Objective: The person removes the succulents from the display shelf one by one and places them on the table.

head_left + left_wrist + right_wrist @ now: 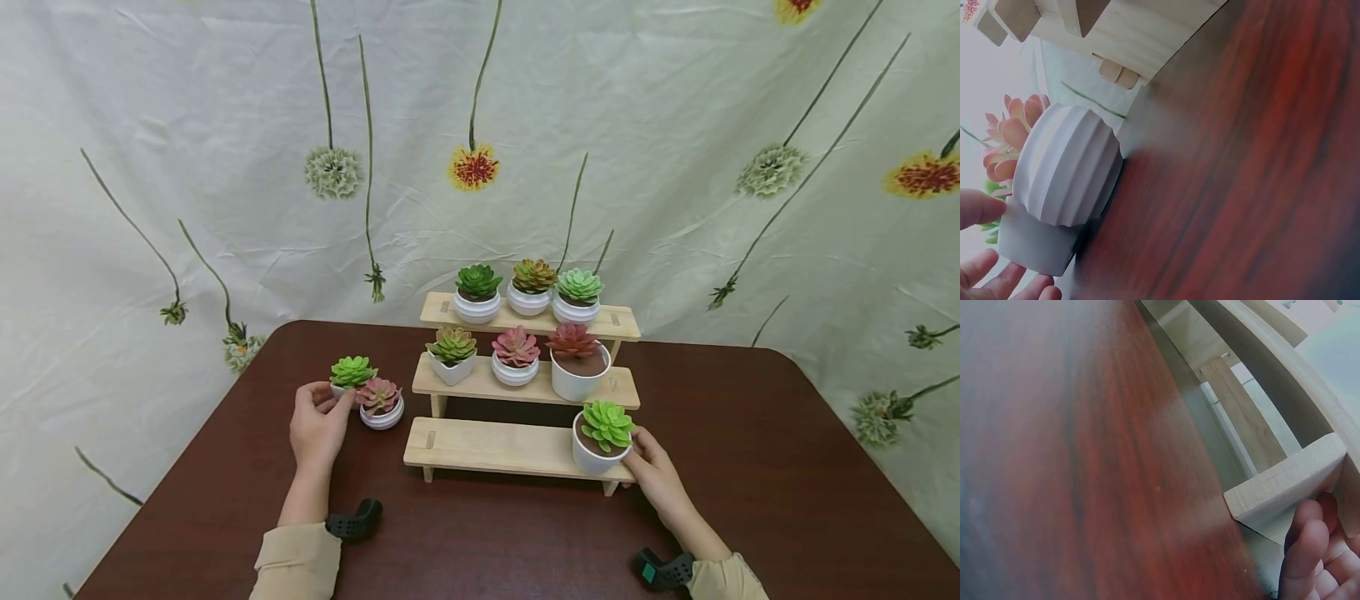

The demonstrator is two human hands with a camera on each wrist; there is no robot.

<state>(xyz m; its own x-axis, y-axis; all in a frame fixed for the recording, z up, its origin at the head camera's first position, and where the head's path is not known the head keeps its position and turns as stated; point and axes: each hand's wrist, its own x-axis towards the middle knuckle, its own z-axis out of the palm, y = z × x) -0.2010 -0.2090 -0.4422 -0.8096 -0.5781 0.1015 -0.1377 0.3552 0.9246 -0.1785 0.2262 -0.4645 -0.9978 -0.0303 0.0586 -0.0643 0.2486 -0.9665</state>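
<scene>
Pinching, left hand (pixel 318 422): white angular pot with bright-green succulent (pixel 349 375), just beyond fingertips. Round white ribbed pot with pink succulent (pixel 380 403) between it and pale-wood three-tier stand (pixel 487 443). Left hand nearer; right hand (pixel 662 482) at stand's right end, grip unclear.

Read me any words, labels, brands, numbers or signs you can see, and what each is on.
No readable text anywhere.
White pots and three-tier wooden stand: no lettering visible.
Backdrop cloth: printed flowers, no words.
Black right-wrist strap: green patch, any marking too small to read.
</scene>
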